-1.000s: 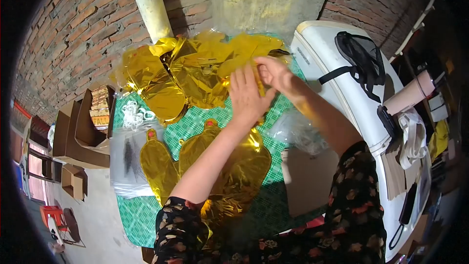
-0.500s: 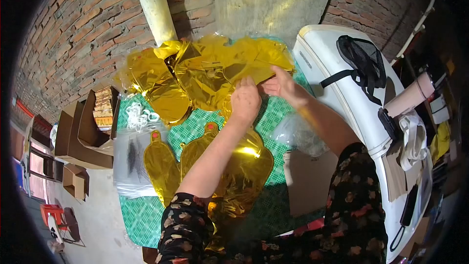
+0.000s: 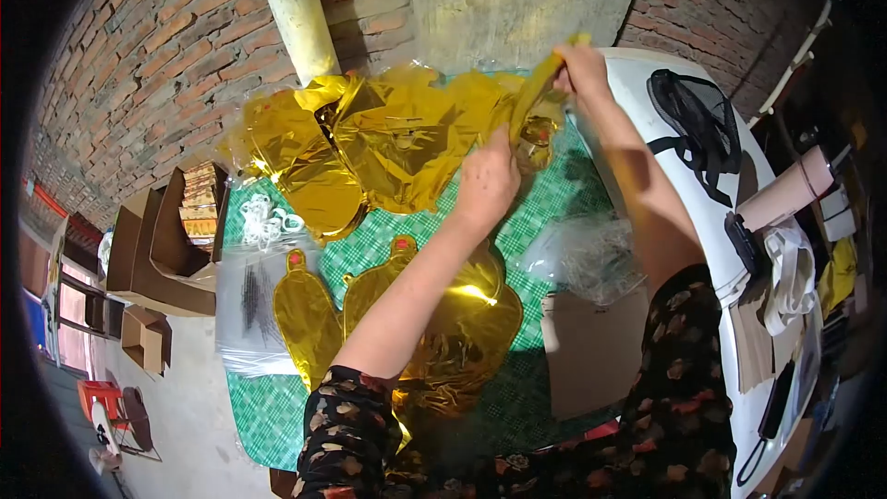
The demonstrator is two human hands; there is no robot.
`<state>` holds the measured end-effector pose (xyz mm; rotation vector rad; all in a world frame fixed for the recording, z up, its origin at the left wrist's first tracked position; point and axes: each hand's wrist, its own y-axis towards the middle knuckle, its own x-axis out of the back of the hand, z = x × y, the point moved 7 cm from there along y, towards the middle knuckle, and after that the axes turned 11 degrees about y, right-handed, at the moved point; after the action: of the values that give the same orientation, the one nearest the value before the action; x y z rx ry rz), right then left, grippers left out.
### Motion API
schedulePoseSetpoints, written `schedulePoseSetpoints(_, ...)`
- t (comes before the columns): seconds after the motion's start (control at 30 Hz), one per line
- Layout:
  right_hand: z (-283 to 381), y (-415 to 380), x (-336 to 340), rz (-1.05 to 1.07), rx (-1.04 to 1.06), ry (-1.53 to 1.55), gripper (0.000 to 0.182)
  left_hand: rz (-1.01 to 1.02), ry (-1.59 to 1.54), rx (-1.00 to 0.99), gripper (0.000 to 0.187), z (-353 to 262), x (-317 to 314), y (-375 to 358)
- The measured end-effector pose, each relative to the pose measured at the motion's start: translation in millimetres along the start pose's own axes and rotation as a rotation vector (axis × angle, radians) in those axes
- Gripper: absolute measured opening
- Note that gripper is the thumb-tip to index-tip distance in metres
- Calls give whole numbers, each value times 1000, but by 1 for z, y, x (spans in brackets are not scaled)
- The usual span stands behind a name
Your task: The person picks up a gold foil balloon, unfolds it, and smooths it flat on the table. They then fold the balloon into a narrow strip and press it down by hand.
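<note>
Between my two hands stretches a gold foil balloon (image 3: 528, 100), lifted at a slant above the table's far side. My right hand (image 3: 586, 74) is closed on its upper end, near the white appliance. Lower down and to the left, my left hand (image 3: 490, 180) grips the other end; its fingertips are partly hidden. A heap of gold foil balloons (image 3: 397, 143) lies behind, some with clear film around their edges. Nearer to me, under my left forearm, more flat foil balloons (image 3: 309, 314) rest on the green checked tablecloth (image 3: 263, 407), with red marks on their tabs.
White ties (image 3: 268, 220) and a stack of clear plastic bags (image 3: 251, 314) lie at the left. Crumpled clear plastic (image 3: 591, 257) and a cardboard sheet (image 3: 591, 351) are at the right. A white appliance (image 3: 637, 162) borders the table; open cardboard boxes (image 3: 139, 254) stand left.
My right hand has risen away from me, raising one foil balloon off the heap. My left hand has moved slightly right and nearer to me.
</note>
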<state>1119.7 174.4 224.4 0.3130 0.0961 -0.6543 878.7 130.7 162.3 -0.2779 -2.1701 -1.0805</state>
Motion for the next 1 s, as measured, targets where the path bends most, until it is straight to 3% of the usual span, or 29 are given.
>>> schedulePoseSetpoints(0.03,21,8,-9,37,61,-50,22,-39,-31,73,15,0,2,8)
schedulePoseSetpoints(0.17,43,29,-51,18,115,-299,19,93,-582,425,19,43,-39,27)
schedulePoseSetpoints(0.27,13,48,-79,210,275,-869,60,148,-733,566,20,97,-103,25)
schedulePoseSetpoints(0.3,-7,49,-79,264,172,-956,62,254,-857,805,20,73,-72,11)
schedulePoseSetpoints(0.33,-25,45,-80,321,66,-1042,63,248,-861,822,20,86,-82,6)
schedulePoseSetpoints(0.43,-60,3,-66,535,163,-1103,52,247,-983,945,16,109,-90,-10)
schedulePoseSetpoints(0.57,-96,-28,-40,611,181,-1280,46,376,-904,942,16,110,-85,-6)
schedulePoseSetpoints(0.67,-104,-56,-41,611,526,-1211,43,337,-951,923,23,110,-82,-4)
schedulePoseSetpoints(0.77,-86,-111,-55,865,624,-1015,48,367,-1057,866,43,104,-74,-3)
schedulePoseSetpoints(0.87,-86,-158,-68,1010,583,-1176,52,334,-903,851,61,103,-51,-6)
schedulePoseSetpoints(0.9,-79,-174,-71,1060,374,-1233,57,348,-890,836,63,100,-43,-8)
schedulePoseSetpoints(1.0,-97,-196,-66,1107,451,-1256,62,403,-820,802,65,92,-18,-13)
